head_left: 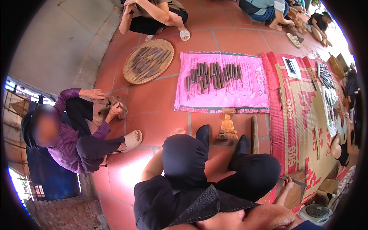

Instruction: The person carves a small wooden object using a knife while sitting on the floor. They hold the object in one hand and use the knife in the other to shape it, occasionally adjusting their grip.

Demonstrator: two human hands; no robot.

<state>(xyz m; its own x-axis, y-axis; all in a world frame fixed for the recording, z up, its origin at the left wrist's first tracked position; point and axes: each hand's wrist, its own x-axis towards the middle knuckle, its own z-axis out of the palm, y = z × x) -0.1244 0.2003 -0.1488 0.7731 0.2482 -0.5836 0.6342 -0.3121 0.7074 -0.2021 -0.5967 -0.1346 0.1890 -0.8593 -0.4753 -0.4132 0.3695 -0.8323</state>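
Note:
My left hand (177, 132) shows just past my raised left knee, its fingers loosely spread with nothing in them; my knee hides most of it. Down on my right side, my right hand (284, 190) reaches out beside a brown wooden block (297, 195), fingers stretched toward it. A dark, blade-like tool (298, 183) lies across the block, by the fingertips. Between my dark-socked feet stands a small yellow carved seated figure (227, 125), upright on its base. A thick wooden stick (254, 134) lies just right of my right foot.
A pink sack (222, 101) bears rows of wooden-handled tools (214, 76). Beyond is a round woven tray (126, 69) with more. A person at left (69, 134) holds a brown carving (119, 105). At right are a patterned mat (303, 130) and a fan (316, 210); others sit at the back.

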